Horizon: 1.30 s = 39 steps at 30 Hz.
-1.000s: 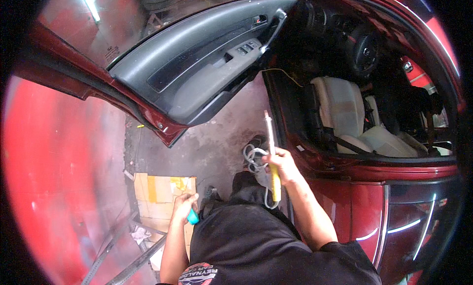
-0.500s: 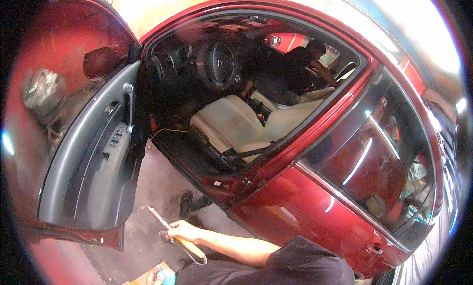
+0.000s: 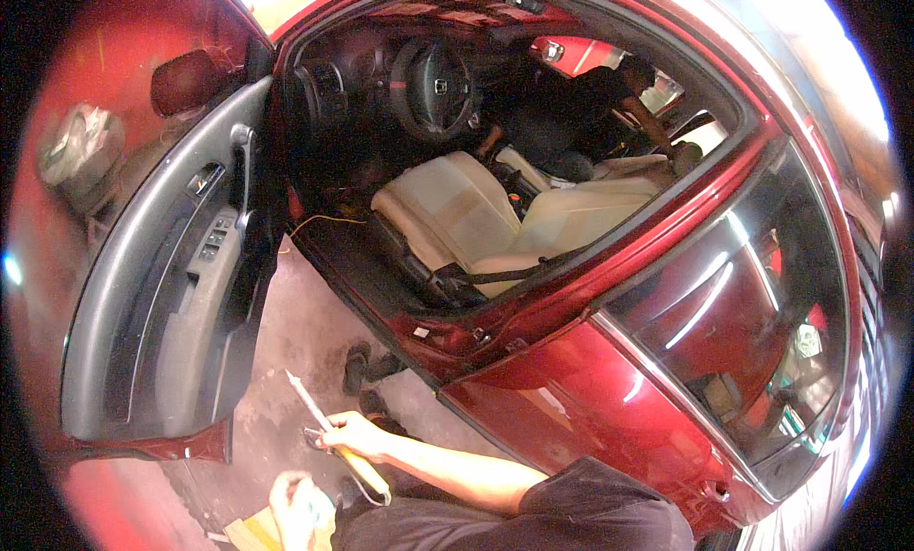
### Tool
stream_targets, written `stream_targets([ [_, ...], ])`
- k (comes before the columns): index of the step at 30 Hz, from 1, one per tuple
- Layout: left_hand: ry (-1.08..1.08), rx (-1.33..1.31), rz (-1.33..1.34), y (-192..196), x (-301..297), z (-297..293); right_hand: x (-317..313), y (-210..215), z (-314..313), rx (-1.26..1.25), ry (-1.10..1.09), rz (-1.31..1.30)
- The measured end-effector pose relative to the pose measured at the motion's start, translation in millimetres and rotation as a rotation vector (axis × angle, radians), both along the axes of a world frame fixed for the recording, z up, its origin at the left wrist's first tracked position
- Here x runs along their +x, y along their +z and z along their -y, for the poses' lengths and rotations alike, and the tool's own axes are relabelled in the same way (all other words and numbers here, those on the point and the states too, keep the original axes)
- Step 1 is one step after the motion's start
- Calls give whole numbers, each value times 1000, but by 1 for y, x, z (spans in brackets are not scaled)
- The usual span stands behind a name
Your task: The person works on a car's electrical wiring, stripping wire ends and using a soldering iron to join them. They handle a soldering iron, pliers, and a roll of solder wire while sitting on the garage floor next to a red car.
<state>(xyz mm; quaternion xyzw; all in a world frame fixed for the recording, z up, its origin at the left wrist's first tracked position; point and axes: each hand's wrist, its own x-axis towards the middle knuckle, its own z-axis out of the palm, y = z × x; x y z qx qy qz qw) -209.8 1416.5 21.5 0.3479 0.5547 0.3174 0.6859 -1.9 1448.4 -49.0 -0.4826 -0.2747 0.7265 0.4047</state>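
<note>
Left hand [image 3: 293,508] motion-blurred, its pale item [image 3: 323,509] indistinct, cardboard [image 3: 251,534] cut off below

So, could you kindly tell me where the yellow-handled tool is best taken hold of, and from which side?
Probably by the rear of its yellow handle, coming from the picture's lower right: that end slants there uncovered, while the slim pale shaft points up and left and the right hand wraps the front.

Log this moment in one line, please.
Right hand: holds yellow-handled tool; Left hand: holds blurred teal object; Red car: front door open; Inside: another person
</note>
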Motion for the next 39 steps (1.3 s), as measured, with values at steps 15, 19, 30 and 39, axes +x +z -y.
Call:
stream_targets([
  [15,-306,324,-580,-27,74,-58,24,18,-24,-70,-112,-19],
  [19,-37,112,-220,-50,47,-58,36,13,-34,-73,-286,143],
  [30,186,10,102,-52,-10,-19,76,-8,-42,-322,-554,-56],
  [39,213,125,65,-46,-21,5,3,-24,-28,-177,-827,208],
])
